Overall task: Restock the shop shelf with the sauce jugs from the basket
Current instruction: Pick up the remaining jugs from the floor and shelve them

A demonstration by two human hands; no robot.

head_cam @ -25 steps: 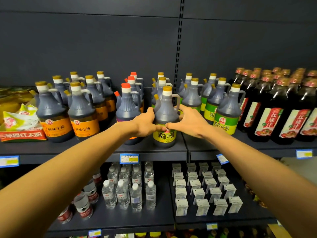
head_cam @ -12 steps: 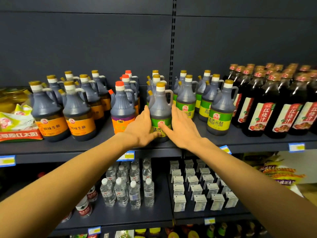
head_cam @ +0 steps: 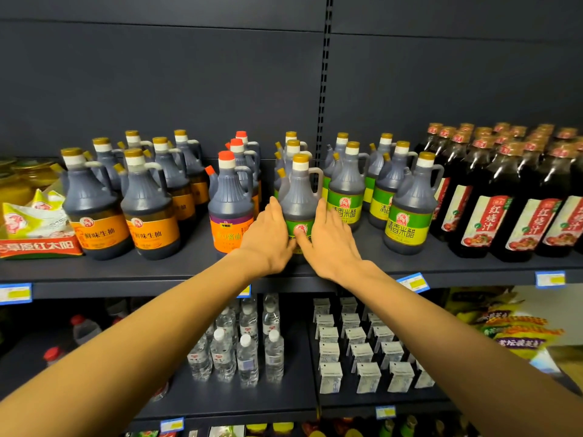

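Note:
A dark sauce jug (head_cam: 299,197) with a gold cap and a green label stands upright on the middle shelf (head_cam: 189,279), in front of a row of like jugs. My left hand (head_cam: 268,238) lies against its left side and my right hand (head_cam: 328,244) against its right side. The fingers of both hands are straight along the jug, and both thumbs touch the front of the label. The basket is out of view.
A red-capped orange-label jug (head_cam: 230,209) stands close to the left, with gold-capped orange-label jugs (head_cam: 101,216) further left. Green-label jugs (head_cam: 410,209) and dark red-label bottles (head_cam: 504,200) fill the right. Below stand water bottles (head_cam: 243,351) and white cartons (head_cam: 362,351).
The green-label jug has slid back from the shelf's front edge toward its row. Both hands went with it, and their fingers went from wrapped round the jug to flat along its sides.

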